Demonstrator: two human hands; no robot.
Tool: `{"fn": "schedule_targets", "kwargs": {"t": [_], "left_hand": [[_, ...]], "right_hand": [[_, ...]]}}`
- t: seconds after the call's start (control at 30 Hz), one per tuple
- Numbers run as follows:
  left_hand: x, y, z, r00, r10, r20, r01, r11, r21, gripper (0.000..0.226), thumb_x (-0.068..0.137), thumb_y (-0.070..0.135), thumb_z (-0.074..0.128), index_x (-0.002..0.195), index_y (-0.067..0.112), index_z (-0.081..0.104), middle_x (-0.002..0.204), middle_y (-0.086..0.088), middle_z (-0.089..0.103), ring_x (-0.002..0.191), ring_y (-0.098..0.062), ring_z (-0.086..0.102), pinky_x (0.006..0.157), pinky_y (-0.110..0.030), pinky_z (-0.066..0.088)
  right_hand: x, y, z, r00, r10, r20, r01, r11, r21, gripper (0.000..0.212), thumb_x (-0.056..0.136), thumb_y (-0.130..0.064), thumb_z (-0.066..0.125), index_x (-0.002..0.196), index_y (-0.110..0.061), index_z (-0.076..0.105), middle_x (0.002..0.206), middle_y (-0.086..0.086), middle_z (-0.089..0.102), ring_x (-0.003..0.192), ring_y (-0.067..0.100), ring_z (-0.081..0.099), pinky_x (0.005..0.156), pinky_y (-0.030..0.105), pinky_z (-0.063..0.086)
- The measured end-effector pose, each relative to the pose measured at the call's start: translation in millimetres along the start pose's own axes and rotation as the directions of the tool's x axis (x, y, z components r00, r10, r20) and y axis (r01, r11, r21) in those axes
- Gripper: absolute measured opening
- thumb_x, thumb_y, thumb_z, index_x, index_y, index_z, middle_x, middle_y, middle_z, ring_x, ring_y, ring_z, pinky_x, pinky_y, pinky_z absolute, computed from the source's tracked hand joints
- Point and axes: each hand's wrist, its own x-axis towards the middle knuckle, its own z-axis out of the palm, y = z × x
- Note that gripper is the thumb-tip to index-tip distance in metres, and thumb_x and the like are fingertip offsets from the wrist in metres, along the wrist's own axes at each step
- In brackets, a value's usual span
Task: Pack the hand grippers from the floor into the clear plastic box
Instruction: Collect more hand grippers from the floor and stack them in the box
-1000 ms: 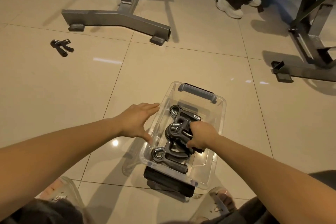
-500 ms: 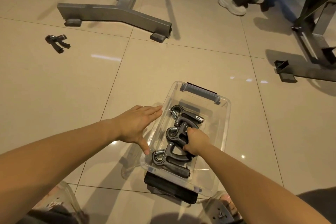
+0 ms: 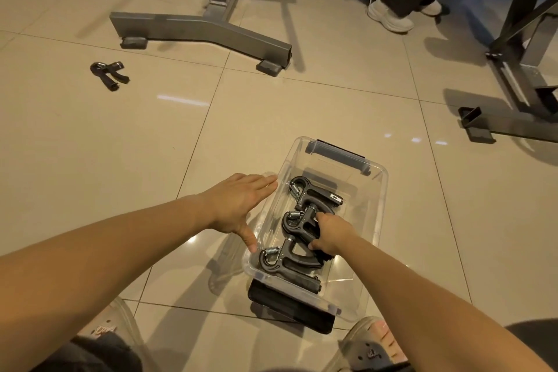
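Note:
A clear plastic box (image 3: 376, 208) stands on the tiled floor in front of me. Three black hand grippers lie in it in a row: a far one (image 3: 311, 192), a middle one (image 3: 297, 225) and a near one (image 3: 287, 263). My right hand (image 3: 330, 235) is inside the box, closed on the middle hand gripper. My left hand (image 3: 238, 201) is flat and open against the box's left wall, thumb at the rim. One more hand gripper (image 3: 109, 75) lies on the floor far to the left.
A grey metal stand foot (image 3: 199, 29) crosses the floor behind. Another metal frame (image 3: 519, 69) stands at the right. A person's white shoe (image 3: 388, 16) is at the back. My sandalled feet (image 3: 371, 344) flank the box's near end.
The view has tilted up slightly. My right hand has shifted a little on the middle hand gripper. My left hand has stayed against the box's left side.

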Motion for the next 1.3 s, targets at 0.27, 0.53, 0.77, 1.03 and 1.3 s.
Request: {"fn": "schedule_targets", "kwargs": {"t": [0.27,0.53,0.77,1.03,1.3], "left_hand": [[-35,-1,-14,0.990,-0.127,-0.059,0.124,0.991,-0.056,0.096,0.080,0.073,0.066,0.155,0.023,0.034,0.161,-0.001,0.034,0.143,-0.022,0.037,0.115,-0.040,0.035],[-149,-47,-57,0.939,-0.342,-0.039,0.307,0.882,-0.357,0.058,0.087,0.050,0.074,0.134,0.020,0.060,0.122,0.003,0.066,0.105,-0.017,0.064,0.090,-0.030,0.051],[-269,-86,-54,0.905,-0.423,-0.042,0.373,0.838,-0.399,0.053,0.087,0.049,0.074,0.129,0.019,0.063,0.113,0.006,0.068,0.099,-0.015,0.065,0.082,-0.026,0.048],[-377,-137,-27,0.803,-0.594,-0.044,0.513,0.728,-0.454,0.054,0.089,0.046,0.072,0.132,0.016,0.062,0.124,-0.002,0.066,0.103,-0.018,0.062,0.084,-0.027,0.046],[-500,-220,1,0.579,-0.809,-0.104,0.659,0.539,-0.525,0.044,0.087,0.044,0.075,0.122,0.018,0.066,0.115,0.001,0.069,0.099,-0.015,0.064,0.090,-0.032,0.054]], "right_hand": [[-40,-25,-63,0.962,0.024,-0.271,0.057,0.956,0.287,0.023,0.086,-0.026,0.073,0.101,-0.013,0.063,0.094,0.006,0.067,0.088,0.025,0.064,0.067,0.029,0.046],[-110,-135,-137,0.839,-0.072,-0.539,0.344,0.839,0.423,0.015,0.091,-0.020,0.067,0.101,-0.009,0.071,0.097,0.005,0.071,0.090,0.023,0.064,0.078,0.037,0.052],[-145,-268,-143,0.792,-0.229,-0.565,0.472,0.818,0.330,0.019,0.093,-0.018,0.065,0.107,-0.006,0.072,0.106,0.008,0.072,0.097,0.024,0.065,0.088,0.043,0.057],[-144,-425,-97,0.751,-0.420,-0.509,0.606,0.746,0.278,0.013,0.091,-0.020,0.066,0.098,-0.013,0.074,0.096,-0.002,0.071,0.091,0.018,0.066,0.082,0.038,0.057],[-126,-553,-91,0.706,-0.558,-0.437,0.683,0.700,0.209,0.016,0.091,-0.021,0.066,0.102,-0.011,0.074,0.102,0.004,0.073,0.095,0.022,0.066,0.086,0.040,0.057]]}}
